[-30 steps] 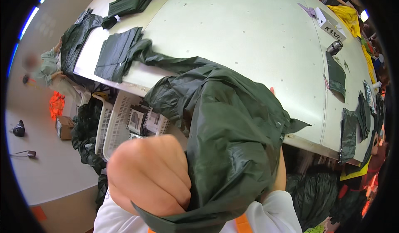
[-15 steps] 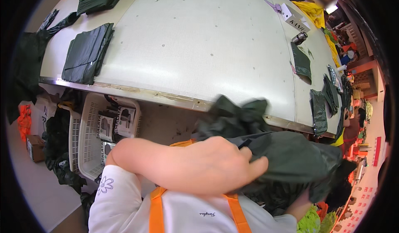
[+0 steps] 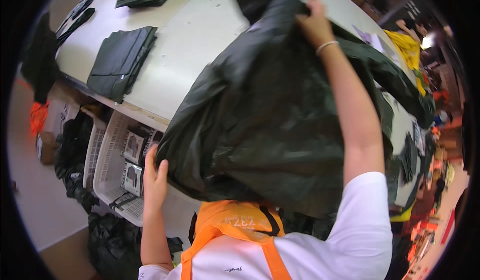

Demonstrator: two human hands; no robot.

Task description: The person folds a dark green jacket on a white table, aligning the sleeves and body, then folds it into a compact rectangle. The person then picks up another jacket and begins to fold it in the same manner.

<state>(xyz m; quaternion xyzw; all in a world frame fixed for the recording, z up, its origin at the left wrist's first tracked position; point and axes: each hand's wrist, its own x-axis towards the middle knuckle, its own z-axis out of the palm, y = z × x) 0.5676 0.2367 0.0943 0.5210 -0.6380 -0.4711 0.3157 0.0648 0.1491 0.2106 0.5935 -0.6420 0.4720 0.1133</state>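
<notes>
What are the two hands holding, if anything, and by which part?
The right hand holds a dark green garment near its upper edge. The left hand is at its lower left edge; whether it grips cannot be told.

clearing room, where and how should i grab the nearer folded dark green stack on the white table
Probably pinch the nearer folded dark green stack top and bottom along its near side, coming from your side: it lies flat, and that side sits right by the edge of the white table.
</notes>
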